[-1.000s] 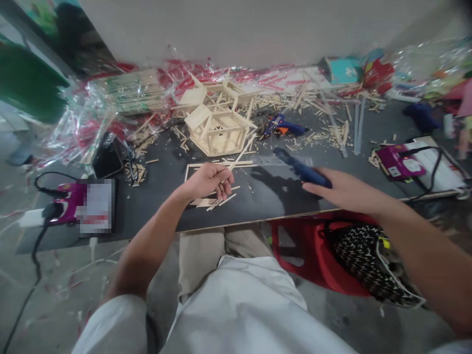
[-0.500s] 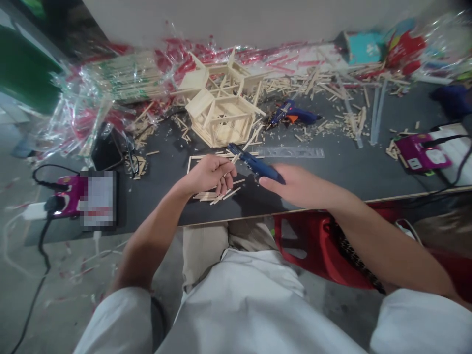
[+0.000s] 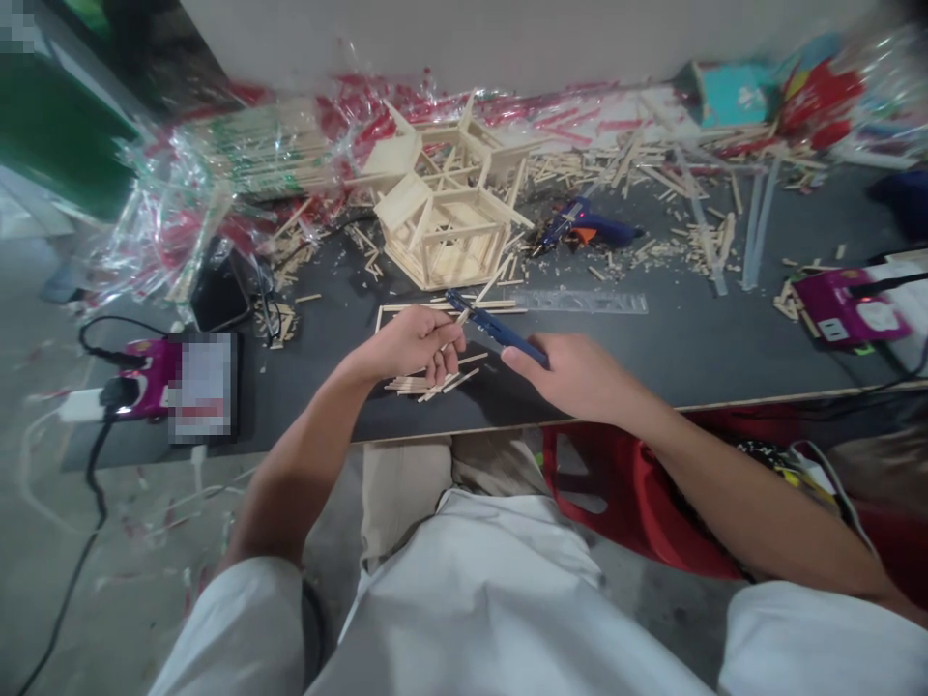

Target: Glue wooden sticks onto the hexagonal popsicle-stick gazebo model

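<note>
Two bare hands, above the near part of a dark table (image 3: 652, 362). Left hand (image 3: 417, 346): fingers curled, thumb and forefinger pinching one thin stick (image 3: 494, 275), angled up and away, seemingly to leave its length accessible beyond the fingertips. Right hand (image 3: 580, 377): closed round the handles of blue pliers (image 3: 507, 335), their nose meeting the stick just past the left fingertips; the close pinch probably steadies the wood there. Whether the pliers' jaws are fully pressed together: cannot tell.

Loose sticks (image 3: 413, 385), beneath and beside the left hand, presumably placed for short reach. Wooden model (image 3: 464, 237), upright beyond the hands, apparently set back to free working room. Clear ruler (image 3: 594, 303), flat, right of the model's base. Glue gun (image 3: 609, 230), on its side among offcuts (image 3: 652, 253).

Surface, remainder: crumpled plastic wrap (image 3: 166, 232) at far left; one purple power strip (image 3: 149, 387) towards the left end, another (image 3: 852, 307) at right. Room: pale wall (image 3: 507, 43) behind; red chair (image 3: 623, 498) below the front edge; grey floor (image 3: 181, 580), littered with scraps.
</note>
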### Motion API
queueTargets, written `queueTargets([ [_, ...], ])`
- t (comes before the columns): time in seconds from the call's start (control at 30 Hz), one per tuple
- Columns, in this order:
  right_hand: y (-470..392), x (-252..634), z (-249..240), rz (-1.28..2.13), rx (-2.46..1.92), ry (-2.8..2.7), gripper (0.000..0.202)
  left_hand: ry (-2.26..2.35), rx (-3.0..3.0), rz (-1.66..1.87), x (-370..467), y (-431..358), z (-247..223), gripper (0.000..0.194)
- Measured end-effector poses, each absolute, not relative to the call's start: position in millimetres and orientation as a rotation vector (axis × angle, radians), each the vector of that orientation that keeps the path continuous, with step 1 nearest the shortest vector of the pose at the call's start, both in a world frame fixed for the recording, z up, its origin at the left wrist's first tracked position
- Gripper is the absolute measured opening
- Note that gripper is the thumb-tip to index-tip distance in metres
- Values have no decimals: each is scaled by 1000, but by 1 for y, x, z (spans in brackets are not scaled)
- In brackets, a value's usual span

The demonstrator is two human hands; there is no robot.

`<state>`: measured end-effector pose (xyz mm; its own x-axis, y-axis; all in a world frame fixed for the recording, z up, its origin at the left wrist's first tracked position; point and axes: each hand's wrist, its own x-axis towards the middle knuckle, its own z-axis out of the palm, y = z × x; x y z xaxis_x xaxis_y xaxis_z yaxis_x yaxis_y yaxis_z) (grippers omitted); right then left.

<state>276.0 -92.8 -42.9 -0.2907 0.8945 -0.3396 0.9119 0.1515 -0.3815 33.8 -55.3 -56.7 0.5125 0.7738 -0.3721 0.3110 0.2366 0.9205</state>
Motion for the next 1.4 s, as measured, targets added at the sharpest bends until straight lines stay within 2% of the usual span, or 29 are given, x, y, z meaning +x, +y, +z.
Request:
queueTargets([
  [0.37,-91,285,-53,-869,1789,2494,62,1060,1379,405,38,-65,-45,31],
  [0.6,-90,287,-51,-823,1636,2530,57,1239,1560,440,42,-97,-34,29],
  [0.77,-93,283,-50,-686,1514,2555,55,1268,1456,497,40,-116,-43,24],
  [1.03,-85,297,-55,-452,1512,2556,51,1245,1366,580,40,-144,-44,30],
  [1.2,-82,324,-61,-305,1585,2544,50,1463,1619,687,26,-149,-45,30],
  [1.4,-100,367,-80,155,1863,2558,52,1899,2111,650,18,-129,-67,31],
])
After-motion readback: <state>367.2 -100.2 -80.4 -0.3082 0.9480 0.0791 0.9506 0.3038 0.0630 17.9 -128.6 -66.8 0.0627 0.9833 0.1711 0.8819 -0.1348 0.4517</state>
